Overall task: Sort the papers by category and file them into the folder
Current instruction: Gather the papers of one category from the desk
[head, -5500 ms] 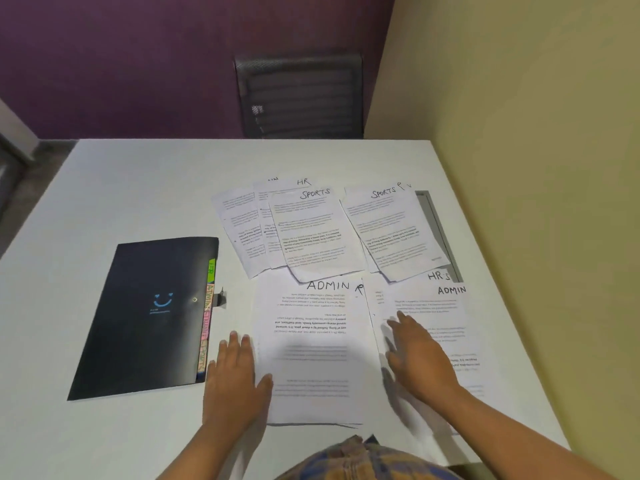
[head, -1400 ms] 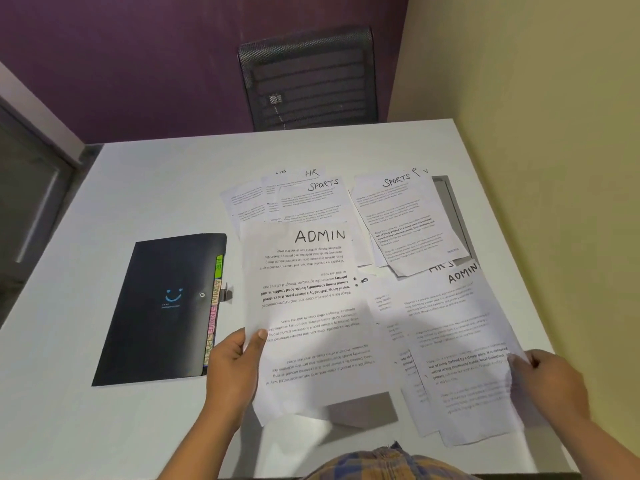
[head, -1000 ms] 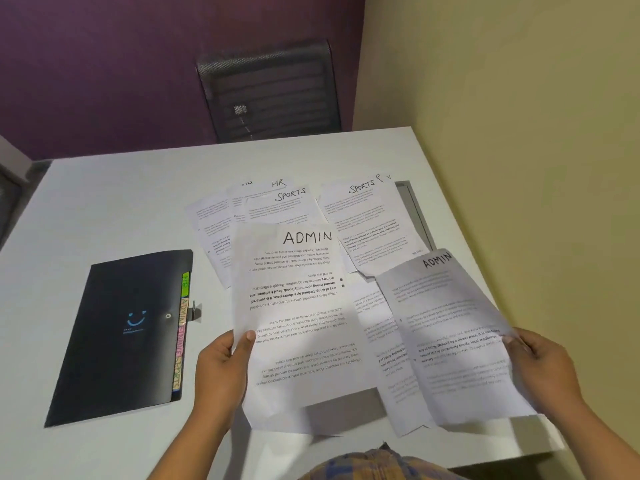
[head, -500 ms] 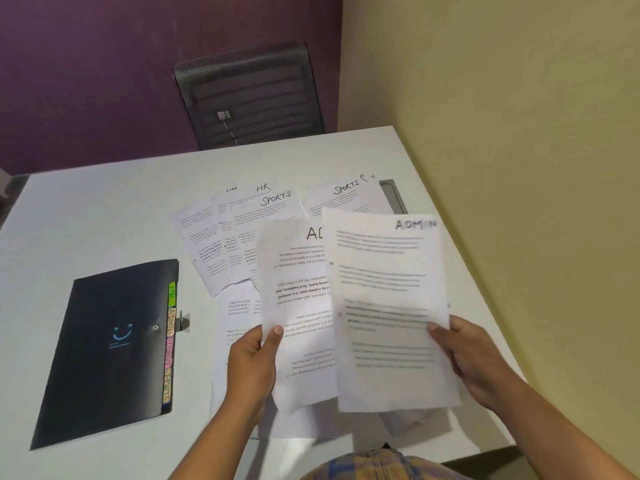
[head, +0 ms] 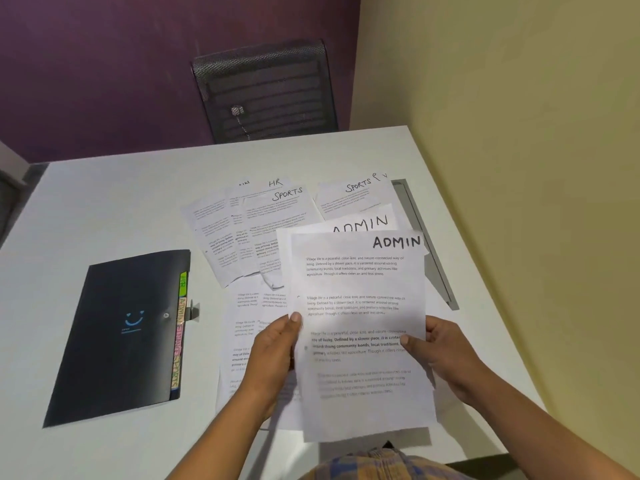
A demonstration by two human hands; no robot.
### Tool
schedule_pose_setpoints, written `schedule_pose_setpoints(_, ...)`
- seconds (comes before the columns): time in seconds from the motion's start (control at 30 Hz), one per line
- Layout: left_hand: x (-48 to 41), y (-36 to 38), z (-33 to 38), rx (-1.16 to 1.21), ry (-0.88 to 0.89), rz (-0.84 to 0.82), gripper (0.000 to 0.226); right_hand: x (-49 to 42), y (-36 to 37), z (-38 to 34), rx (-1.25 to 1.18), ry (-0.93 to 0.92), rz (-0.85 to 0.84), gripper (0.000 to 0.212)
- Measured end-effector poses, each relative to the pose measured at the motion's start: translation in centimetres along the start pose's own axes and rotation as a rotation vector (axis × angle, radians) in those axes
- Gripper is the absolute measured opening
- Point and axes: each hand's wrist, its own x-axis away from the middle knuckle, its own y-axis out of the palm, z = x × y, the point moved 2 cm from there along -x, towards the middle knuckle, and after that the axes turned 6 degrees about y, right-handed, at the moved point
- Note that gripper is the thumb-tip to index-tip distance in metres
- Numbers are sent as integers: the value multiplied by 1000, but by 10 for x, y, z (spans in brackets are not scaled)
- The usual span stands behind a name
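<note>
Two sheets marked ADMIN (head: 360, 289) are stacked one over the other, lifted above the white table (head: 114, 202). My left hand (head: 275, 358) grips their left edge, thumb on top. My right hand (head: 438, 358) pinches the right edge. The rear sheet's ADMIN heading (head: 360, 224) peeks out above the front one. A black folder (head: 117, 337) lies shut at the left, with coloured index tabs (head: 178, 341) along its right side. Sheets marked SPORTS (head: 277, 223) and HR (head: 276, 183) lie fanned behind.
More printed sheets (head: 246, 337) lie flat under my hands. A second SPORTS sheet (head: 349, 197) sits at the back right. A grey slot (head: 426, 251) runs along the table by the yellow wall. A black mesh chair (head: 266, 91) stands beyond the far edge.
My right hand has brought its ADMIN sheet leftward over the one in my left hand. Both hands now hold the two sheets together as one stack.
</note>
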Motion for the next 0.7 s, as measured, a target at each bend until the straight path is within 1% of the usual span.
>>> schedule_pose_setpoints(0.07,1,1,2,32,27,-35,20,0,-1,-1,2,-15,-13,21)
schedule_pose_setpoints(0.1,2,2,5,35,57,-55,15,1,-1,-2,11,-26,-18,21)
schedule_pose_setpoints(0.2,2,3,4,-1,118,-66,17,3,1,-6,48,-81,4,20)
schedule_pose_setpoints(0.3,2,2,6,-92,231,-22,15,9,4,-14,78,-203,105,18)
schedule_pose_setpoints(0.37,3,3,11,-181,307,-12,10,10,6,-16,61,-236,167,19)
schedule_pose_setpoints(0.4,3,4,13,-209,327,-13,13,9,8,-17,55,-242,188,22)
schedule_pose_setpoints(0.47,3,8,14,-274,359,-1,24,7,10,-12,100,-180,170,26)
schedule_pose_setpoints(0.53,-2,6,9,-266,405,-27,6,4,13,-8,175,-79,110,20)
schedule_pose_setpoints(0.57,-4,6,5,-266,398,-30,17,4,14,-8,209,-94,88,16)
schedule_pose_setpoints(0.6,-5,7,5,-249,390,-36,23,5,15,-11,215,-181,73,17)
schedule_pose_setpoints(0.63,-8,7,1,-227,368,-47,26,3,13,-11,200,-278,75,25)
schedule_pose_setpoints(0.7,-12,6,-7,-135,297,-104,32,4,13,-13,180,-359,82,34)
